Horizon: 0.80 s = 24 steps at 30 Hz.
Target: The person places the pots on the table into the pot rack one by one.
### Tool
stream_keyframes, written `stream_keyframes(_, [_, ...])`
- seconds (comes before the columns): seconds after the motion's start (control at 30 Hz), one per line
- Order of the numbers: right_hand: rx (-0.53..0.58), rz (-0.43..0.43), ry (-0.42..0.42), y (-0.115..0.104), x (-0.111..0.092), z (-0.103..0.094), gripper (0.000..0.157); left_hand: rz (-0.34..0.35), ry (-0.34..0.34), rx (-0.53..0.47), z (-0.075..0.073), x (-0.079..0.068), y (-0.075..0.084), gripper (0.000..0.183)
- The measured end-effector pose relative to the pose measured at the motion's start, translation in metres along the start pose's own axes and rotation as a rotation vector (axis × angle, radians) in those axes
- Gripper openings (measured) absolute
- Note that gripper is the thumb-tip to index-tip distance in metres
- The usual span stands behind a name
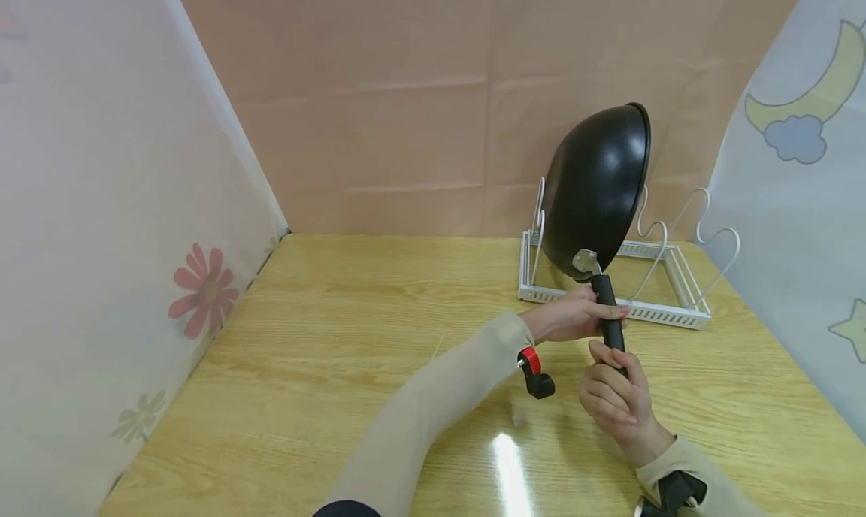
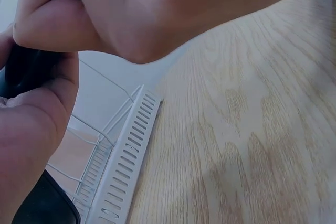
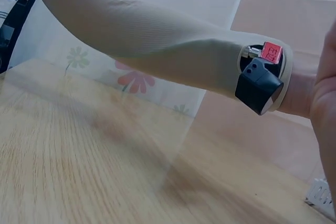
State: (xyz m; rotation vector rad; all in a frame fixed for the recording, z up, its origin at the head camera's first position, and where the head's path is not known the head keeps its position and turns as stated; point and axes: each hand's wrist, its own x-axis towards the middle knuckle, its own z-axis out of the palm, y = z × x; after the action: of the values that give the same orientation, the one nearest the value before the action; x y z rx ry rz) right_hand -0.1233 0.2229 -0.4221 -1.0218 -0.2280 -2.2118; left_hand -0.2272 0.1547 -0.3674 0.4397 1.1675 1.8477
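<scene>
A black wok (image 1: 595, 186) is held on its side, its rounded outer face toward the left and its rim to the right. It stands between the wire dividers of a white pan rack (image 1: 666, 314). My left hand (image 1: 571, 314) grips the upper part of the black handle (image 1: 605, 291), thumb laid across it. Lower down, my right hand (image 1: 619, 400) holds the handle's end with curled fingers. Both hands show around the handle (image 2: 29, 69) in the left wrist view, with the wok's dark edge (image 2: 44, 203) at the lower left.
Curved wire dividers (image 1: 720, 235) rise from the rack's right part. The wooden table (image 1: 379, 299) meets a brown back sheet (image 1: 379, 126) and patterned side walls. My left sleeve carries a small black wrist camera (image 3: 260, 85) in the right wrist view.
</scene>
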Motion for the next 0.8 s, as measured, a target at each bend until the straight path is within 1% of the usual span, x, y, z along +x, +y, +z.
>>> stream_keyframes(0.17, [-0.056, 0.0, 0.032, 0.001, -0.009, -0.003, 0.032, -0.038, 0.008, 0.025, -0.001, 0.0, -0.003, 0.021])
stream_keyframes(0.33, [-0.094, -0.004, 0.065, 0.005, -0.019, -0.006, 0.033, -0.065, 0.011, 0.075, -0.003, -0.002, -0.01, 0.021])
stream_keyframes(0.47, [-0.122, 0.005, 0.101, 0.007, -0.024, -0.008, 0.033, -0.062, -0.009, 0.104, -0.005, -0.006, -0.014, 0.024])
stream_keyframes(0.6, [-0.152, 0.027, 0.144, 0.008, -0.03, -0.01, 0.035, -0.069, -0.009, 0.103, -0.008, -0.009, -0.018, 0.024])
stream_keyframes(0.8, [-0.18, 0.051, 0.166, 0.006, -0.035, -0.01, 0.035, -0.071, -0.025, 0.1, -0.009, -0.011, -0.021, 0.022])
